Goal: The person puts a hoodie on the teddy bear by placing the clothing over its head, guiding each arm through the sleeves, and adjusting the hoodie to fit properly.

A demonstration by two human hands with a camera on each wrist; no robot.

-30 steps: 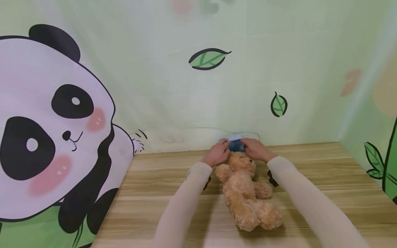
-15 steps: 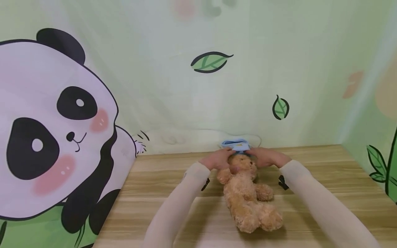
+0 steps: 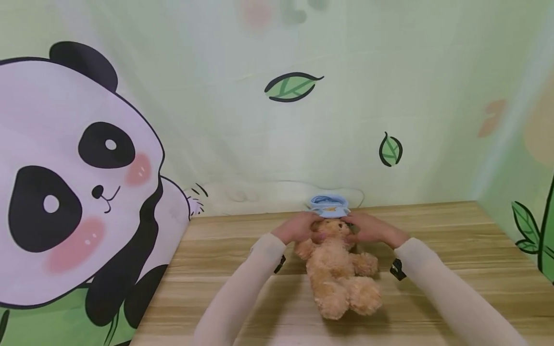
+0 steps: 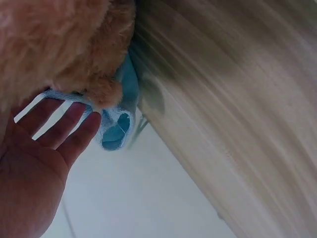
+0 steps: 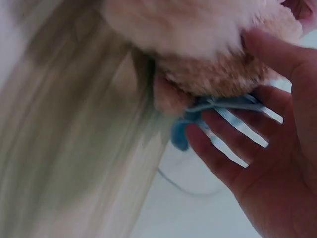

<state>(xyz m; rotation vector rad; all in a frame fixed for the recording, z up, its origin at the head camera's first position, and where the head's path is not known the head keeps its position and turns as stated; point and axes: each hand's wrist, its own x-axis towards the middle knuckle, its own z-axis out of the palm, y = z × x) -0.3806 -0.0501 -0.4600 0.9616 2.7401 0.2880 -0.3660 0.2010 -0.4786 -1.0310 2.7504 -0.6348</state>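
Note:
A light-brown plush teddy bear (image 3: 331, 269) lies on its back, head toward the wall, with a light-blue hat (image 3: 330, 211) at the top of its head. My left hand (image 3: 298, 227) holds one side of the head and my right hand (image 3: 373, 229) the other, thumbs by the cheeks. In the left wrist view, fairly straight fingers of the left hand (image 4: 37, 171) reach past the fur to the hat (image 4: 115, 133); that thumb is hidden. The right wrist view has the right hand's (image 5: 282, 173) thumb against the fur and its fingers spread beside the hat (image 5: 181, 136).
The bear lies on a wood-grain tabletop (image 3: 225, 269). Behind it hangs a pale green backdrop (image 3: 216, 120) with a cartoon panda (image 3: 108, 105) at left and leaves. A thin cord (image 3: 303, 181) runs along the backdrop just above the table's far edge.
Both hands have moved from the hat down to the sides of the bear's head. The hat's opening has come into view, and the bear has shifted slightly left, its face turned more upward.

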